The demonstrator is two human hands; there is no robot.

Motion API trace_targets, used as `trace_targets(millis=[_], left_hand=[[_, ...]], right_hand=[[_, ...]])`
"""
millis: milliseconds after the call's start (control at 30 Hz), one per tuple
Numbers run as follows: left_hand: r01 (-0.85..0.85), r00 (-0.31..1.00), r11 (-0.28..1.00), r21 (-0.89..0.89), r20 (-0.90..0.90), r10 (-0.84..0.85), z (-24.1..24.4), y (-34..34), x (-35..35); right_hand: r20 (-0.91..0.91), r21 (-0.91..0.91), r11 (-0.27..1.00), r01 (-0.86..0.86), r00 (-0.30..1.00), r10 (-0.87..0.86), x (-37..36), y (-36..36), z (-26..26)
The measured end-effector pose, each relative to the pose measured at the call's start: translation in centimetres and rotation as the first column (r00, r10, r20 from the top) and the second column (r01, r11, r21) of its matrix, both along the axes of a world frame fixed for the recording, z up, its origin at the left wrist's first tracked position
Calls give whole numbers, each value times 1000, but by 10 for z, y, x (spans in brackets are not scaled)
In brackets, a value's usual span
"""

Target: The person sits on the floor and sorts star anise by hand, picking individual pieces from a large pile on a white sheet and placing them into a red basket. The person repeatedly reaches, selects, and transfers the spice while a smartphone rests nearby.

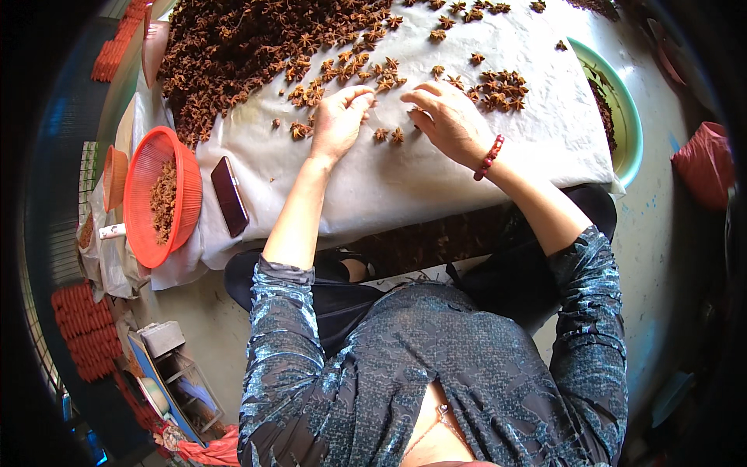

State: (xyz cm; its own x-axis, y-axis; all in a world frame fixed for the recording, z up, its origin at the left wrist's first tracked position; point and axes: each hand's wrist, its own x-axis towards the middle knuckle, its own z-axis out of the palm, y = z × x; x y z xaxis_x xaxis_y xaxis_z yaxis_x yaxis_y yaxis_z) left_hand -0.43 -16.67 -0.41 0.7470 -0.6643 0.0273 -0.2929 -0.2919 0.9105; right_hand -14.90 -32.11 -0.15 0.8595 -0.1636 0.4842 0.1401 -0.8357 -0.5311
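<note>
Both my hands are over a table spread with a pale plastic sheet [362,181], among loose star anise pods. My left hand [339,124] has its thumb and forefinger pinched together beside a small group of pods [344,70]; whether a piece sits between the fingertips is too small to tell. Curved and apart are the fingers of my right hand [452,122], with a red bead bracelet at the wrist. Dark bits beneath them are partly hidden. A cluster of star anise [502,90] lies just beyond that hand. Two pods [389,135] rest between the hands.
A large heap of star anise [233,52] covers the table's far left. At the left edge are a red plastic basket [192,198] holding pods and a smartphone [229,195]. A green-rimmed basin [633,134] stands right of the table, with a red bag [703,166] farther right.
</note>
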Motion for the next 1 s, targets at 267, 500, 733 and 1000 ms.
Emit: trace_targets(millis=[267,500,733,1000], left_hand=[[139,906,965,-223,-365,-215,15,-1,-35],[-170,790,955,-244,-613,-16,10,-4,-40],[-66,799,957,284,590,-120,13,-34,16],[4,560,856,517,708,-430,11,-55,40]], right_hand=[[-93,600,798,-63,985,148,4,0,5],[49,52,967,-250,968,248,-4,10,12],[-333,396,757,-520,687,646,-25,42,17],[-289,467,827,-312,830,477,-16,21,11]])
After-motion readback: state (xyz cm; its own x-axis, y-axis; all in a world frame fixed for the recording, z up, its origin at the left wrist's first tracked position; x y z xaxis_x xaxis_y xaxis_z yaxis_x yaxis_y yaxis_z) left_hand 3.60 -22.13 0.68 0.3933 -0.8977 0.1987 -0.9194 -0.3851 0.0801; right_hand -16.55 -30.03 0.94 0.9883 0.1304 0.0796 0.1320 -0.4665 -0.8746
